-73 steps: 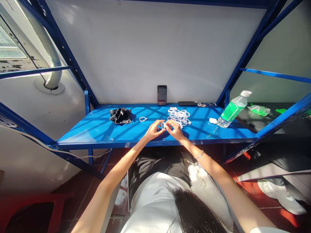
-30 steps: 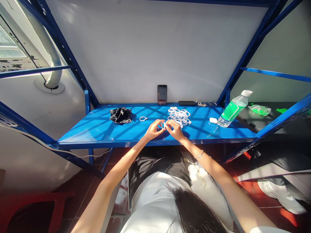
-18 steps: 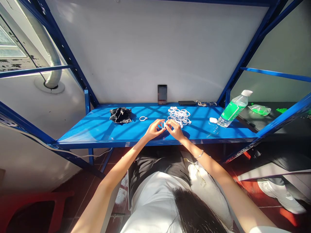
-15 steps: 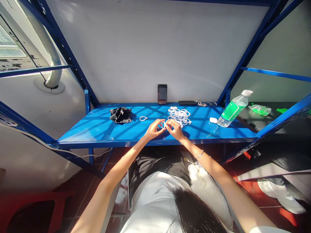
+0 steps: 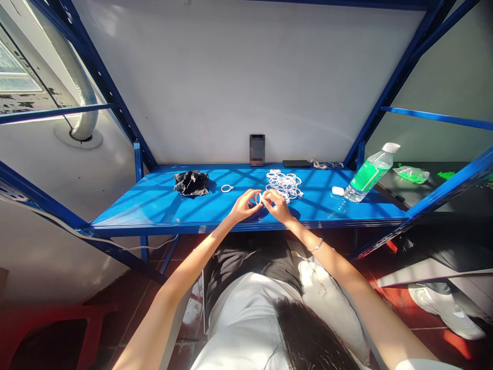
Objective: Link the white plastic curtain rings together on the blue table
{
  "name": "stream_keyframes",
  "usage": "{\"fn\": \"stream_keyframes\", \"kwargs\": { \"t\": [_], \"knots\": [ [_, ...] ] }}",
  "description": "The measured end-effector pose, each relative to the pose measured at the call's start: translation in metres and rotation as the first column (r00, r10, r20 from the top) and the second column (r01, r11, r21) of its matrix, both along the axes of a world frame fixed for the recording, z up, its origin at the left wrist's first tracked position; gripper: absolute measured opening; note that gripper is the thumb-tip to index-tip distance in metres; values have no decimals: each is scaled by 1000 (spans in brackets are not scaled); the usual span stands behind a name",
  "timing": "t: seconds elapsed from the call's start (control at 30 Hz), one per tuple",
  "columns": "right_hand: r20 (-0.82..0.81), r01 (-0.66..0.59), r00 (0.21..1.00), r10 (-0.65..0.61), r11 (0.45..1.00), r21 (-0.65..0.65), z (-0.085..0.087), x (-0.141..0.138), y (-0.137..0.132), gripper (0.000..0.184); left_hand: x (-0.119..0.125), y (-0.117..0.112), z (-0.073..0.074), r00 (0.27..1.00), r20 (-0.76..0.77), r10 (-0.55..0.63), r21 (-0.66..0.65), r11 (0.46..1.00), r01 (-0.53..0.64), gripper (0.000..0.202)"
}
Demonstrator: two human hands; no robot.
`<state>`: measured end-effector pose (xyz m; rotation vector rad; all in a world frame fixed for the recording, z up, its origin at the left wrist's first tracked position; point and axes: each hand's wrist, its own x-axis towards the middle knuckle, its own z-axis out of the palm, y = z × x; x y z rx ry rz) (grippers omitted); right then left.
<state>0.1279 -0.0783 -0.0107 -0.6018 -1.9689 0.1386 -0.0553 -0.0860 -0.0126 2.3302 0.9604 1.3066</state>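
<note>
Near the front edge of the blue table [image 5: 154, 216], my left hand [image 5: 245, 205] and my right hand [image 5: 276, 204] meet, fingers bent. Between their fingertips they pinch a small white ring [image 5: 258, 198], partly hidden by the fingers. Just behind my right hand lies a heap of similar white rings [image 5: 284, 183], tangled together. One single white ring [image 5: 227, 188] rests apart, left of my left hand. Farther left sits a crumpled black plastic bag [image 5: 191, 183], its mouth open upward.
A clear bottle with a green label [image 5: 370, 173] stands at the right beside a small white case [image 5: 338, 191]. Along the back are an upright dark device [image 5: 257, 150], a flat black phone-like slab [image 5: 296, 164] and a coiled cable [image 5: 326, 165]. Blue frame posts [image 5: 389, 85] flank the table.
</note>
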Motion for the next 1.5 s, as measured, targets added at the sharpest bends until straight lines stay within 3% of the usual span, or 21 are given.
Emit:
{"fn": "stream_keyframes", "kwargs": {
  "t": [0.33, 0.63, 1.1, 1.5],
  "knots": [
    [-7, -5, 1000, 4, 998, -60, -2, 0, 1, 19, 0, 2, -2, 1000, -12, 1, 0, 1000, -1, 42],
    [-30, 30, 999, -32, 997, -74, -2, 0, 0, 9, -1, 2, -5, 1000, 7, -18, -14, 1000, 18, 43],
    [-12, 41, 999, -41, 998, -53, -3, -1, 2, 12, -2, 4, -6, 998, 12, -54, -46, 997, 55, 46],
    [-14, 66, 998, -68, 992, -107, 3, 0, -3, 7, 0, -3, 4, 997, 14, 71, 40, 997, -71, 43]
  ]
}}
